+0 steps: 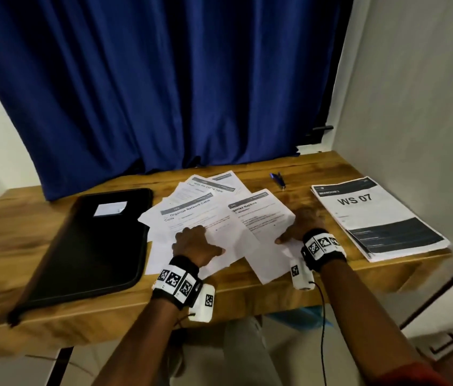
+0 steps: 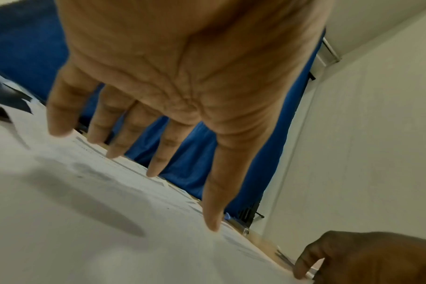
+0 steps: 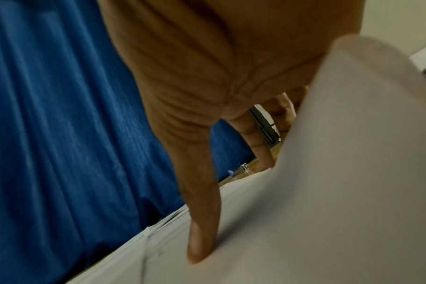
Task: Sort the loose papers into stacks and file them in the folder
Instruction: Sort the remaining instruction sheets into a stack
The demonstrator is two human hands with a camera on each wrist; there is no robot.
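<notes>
A closed black folder (image 1: pixel 89 246) lies at nine o'clock on the surface (image 1: pixel 247 291), flat, a white label near its far end, just beside the papers.

The loose papers (image 1: pixel 192 207) fan out at the middle, overlapping toward twelve o'clock. The left hand (image 1: pixel 194 243) rests on the "Organize Network Cable" sheet (image 1: pixel 206 227), fingers spread and straight, tips pressing down, palm raised off the paper; it grips nothing.

At about one o'clock of it lies the "Organize Napkins" sheet (image 1: pixel 261 218). The right hand (image 1: pixel 297 227) works its right edge: the thumb presses on top, and the right wrist view shows paper curling up beside the palm, so the other fingers seem to reach under the edge. Whether it truly pinches the sheet I cannot tell.

A pen (image 1: pixel 277 180) lies at one o'clock, well apart. A squared stack headed "WS 07" (image 1: pixel 373 215) sits at three o'clock.

The step in hand looks like separating the napkins sheet from the fan. To do it well, keep the left fingertips pinning the cable sheet so the pile underneath does not drag, lift the napkins sheet from its edge rather than sliding it, and read its heading before choosing a stack. Sorting seems early; nothing is filed yet.
</notes>
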